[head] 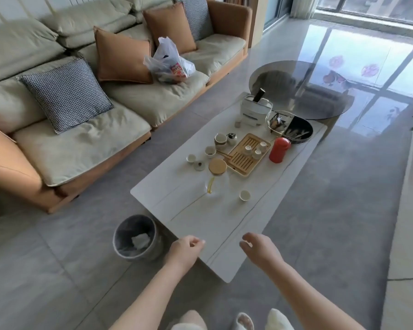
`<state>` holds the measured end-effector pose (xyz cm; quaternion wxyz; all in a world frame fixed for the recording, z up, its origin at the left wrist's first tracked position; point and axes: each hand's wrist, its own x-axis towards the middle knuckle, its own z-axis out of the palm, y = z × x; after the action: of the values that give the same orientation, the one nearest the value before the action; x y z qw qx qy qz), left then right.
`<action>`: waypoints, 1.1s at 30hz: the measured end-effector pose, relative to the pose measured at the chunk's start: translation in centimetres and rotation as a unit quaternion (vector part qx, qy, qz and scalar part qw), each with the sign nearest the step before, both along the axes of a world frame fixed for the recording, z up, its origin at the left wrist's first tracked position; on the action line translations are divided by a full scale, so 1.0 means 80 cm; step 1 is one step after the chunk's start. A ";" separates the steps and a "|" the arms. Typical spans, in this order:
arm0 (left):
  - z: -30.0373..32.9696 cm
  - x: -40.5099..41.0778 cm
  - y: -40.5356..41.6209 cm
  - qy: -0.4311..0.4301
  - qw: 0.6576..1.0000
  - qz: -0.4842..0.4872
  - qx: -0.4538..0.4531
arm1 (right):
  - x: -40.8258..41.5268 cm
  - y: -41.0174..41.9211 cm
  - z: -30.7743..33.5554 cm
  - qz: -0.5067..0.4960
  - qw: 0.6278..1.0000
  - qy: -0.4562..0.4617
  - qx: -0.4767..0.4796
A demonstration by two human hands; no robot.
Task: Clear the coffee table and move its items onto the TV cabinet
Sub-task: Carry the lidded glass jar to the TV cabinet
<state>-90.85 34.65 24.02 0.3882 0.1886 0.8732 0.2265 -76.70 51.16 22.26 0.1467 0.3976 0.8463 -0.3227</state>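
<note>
Both forearms reach forward over the near end of the long white rectangular coffee table (pixel 200 220). The left hand (pixel 185 248) is loosely curled and empty, fingertips at the table's edge; the right hand (pixel 260 250) hangs half-open, palm down, holding nothing. On the tabletop, largest to smallest: a slatted bamboo tea tray (pixel 244 156) bearing small cups, a clear glass pitcher with wooden lid (pixel 217 173), a red cylindrical canister (pixel 279 150), a lone white teacup (pixel 244 195). A grey waste bin (pixel 135 236) stands beside the table's left corner.
</note>
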 end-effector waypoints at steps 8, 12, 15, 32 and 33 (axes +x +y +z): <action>-0.023 -0.125 0.099 0.008 0.999 -0.041 0.025 | -0.112 0.064 -0.031 -0.024 0.999 0.021 -0.012; -0.063 -0.207 0.156 -0.017 0.997 -0.070 0.017 | -0.175 0.084 -0.076 -0.100 0.994 0.018 -0.036; -0.105 -0.267 0.199 -0.021 0.995 -0.094 0.005 | -0.227 0.093 -0.120 -0.152 0.986 0.011 -0.066; -0.335 -0.389 0.388 -0.206 0.970 -0.055 0.117 | -0.402 0.148 -0.327 -0.383 0.921 0.006 -0.065; -0.339 -0.388 0.390 -0.215 0.967 -0.058 0.121 | -0.406 0.149 -0.329 -0.388 0.920 0.006 -0.064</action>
<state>-121.88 65.85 -3.10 0.5535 0.2317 0.7231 0.3422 -109.14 63.11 -4.05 0.0302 0.6824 0.6046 -0.4097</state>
